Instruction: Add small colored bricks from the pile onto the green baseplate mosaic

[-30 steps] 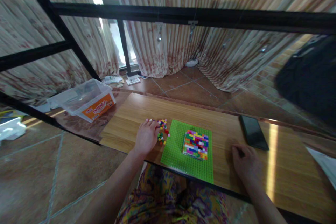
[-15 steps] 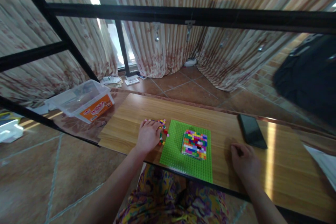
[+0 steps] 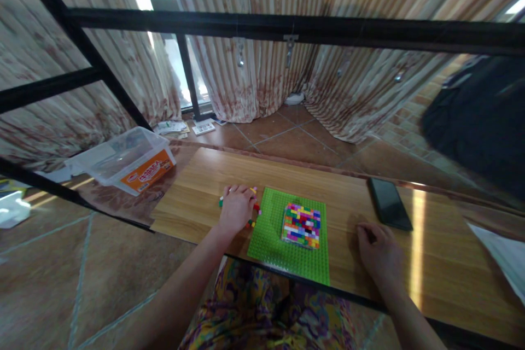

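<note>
Where curtains hang, wooden table.

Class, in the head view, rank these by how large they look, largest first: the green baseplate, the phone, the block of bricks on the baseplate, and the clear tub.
1. Clear tub, though it lies farther off.
2. Green baseplate, close to the tub; unsure between them.
3. Phone and brick block: alike, not ranked.

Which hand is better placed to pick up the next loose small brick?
Left, most likely. The left hand lies on the pile of small loose coloured bricks beside the green studded baseplate. The right hand rests on the wooden table near the black phone, away from any bricks.
</note>
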The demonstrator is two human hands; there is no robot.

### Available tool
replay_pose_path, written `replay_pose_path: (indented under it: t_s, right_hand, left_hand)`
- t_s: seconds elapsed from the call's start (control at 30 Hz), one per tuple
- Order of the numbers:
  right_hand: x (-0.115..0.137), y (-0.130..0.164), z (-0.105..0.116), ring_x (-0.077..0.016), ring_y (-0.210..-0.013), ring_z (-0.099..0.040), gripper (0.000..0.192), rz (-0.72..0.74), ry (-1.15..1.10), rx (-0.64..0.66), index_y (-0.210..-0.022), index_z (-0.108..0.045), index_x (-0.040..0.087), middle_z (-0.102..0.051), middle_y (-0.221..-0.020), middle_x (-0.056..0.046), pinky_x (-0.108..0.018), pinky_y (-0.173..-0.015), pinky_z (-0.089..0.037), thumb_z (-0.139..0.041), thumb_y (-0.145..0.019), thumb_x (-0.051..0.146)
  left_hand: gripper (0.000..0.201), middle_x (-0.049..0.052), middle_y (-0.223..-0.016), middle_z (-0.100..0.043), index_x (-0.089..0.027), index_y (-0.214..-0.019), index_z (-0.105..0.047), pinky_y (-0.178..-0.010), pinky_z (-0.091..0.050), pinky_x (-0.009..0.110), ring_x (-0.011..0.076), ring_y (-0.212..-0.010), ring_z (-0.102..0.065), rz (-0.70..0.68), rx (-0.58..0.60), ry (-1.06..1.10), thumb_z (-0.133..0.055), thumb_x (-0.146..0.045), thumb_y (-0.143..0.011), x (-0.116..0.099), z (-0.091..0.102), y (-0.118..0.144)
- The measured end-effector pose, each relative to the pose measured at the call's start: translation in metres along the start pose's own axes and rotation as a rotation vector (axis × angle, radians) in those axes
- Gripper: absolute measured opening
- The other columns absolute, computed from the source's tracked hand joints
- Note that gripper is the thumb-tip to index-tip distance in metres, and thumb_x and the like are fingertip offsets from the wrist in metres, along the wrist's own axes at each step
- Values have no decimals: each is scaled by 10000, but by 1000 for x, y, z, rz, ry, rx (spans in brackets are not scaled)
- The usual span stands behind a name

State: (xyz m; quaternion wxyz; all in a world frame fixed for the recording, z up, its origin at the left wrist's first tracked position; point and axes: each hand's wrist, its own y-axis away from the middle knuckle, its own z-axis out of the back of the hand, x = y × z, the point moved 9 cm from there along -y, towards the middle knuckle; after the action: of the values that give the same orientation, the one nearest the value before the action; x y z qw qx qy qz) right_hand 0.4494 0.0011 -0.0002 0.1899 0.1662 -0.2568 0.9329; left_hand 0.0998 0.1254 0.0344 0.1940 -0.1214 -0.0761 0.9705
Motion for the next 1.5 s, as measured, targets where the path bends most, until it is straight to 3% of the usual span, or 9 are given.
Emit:
replay_pose_path:
  t_s: [0.27, 0.6, 1.1, 1.3, 1.5]
  right_hand:
    - [1, 0, 1, -190, -717, -565, 338, -15, 14, 21, -838, -677, 174, -648, -915, -91, -307, -611, -405, -446, -816, 419]
    - [2, 0, 2, -190, -716, -552, 341, -12, -9, 3, -822, -675, 169, -640, -895, -98, -310, -618, -399, -445, -811, 421]
    - [2, 0, 2, -197, -757, -558, 324, -12, -5, 13, -823, -667, 177, -637, -900, -93, -312, -631, -404, -446, -813, 413]
    - [2, -1, 2, -187, -721, -556, 321, -20, -18, 5, -810, -669, 173, -637, -883, -89, -309, -626, -404, -452, -810, 410]
    - [4, 0, 2, -192, -747, -557, 330, -9, -4, 13, -824, -669, 177, -635, -910, -89, -306, -623, -397, -445, -814, 418]
  left_hand:
    - [196, 43, -998, -651, -230, -896, -651, -872, -331, 386, 221, -962, -539, 65, -54, -20, -491, -155, -810, 17, 15, 4]
    - [199, 80, -1003, -635, -221, -941, -648, -895, -312, 442, 249, -975, -514, 54, -5, -76, -466, -252, -868, -3, 5, -1]
    - [234, 96, -986, -639, -211, -976, -655, -940, -281, 494, 265, -988, -519, 54, 33, -93, -446, -275, -892, -4, -1, -2]
    - [196, 93, -972, -643, -191, -908, -645, -935, -282, 477, 260, -983, -523, 13, 61, -133, -464, -264, -887, -9, -5, -4]
    - [247, 92, -985, -657, -182, -984, -592, -879, -326, 401, 230, -944, -555, 28, 45, -37, -361, -251, -935, -8, 6, 3]
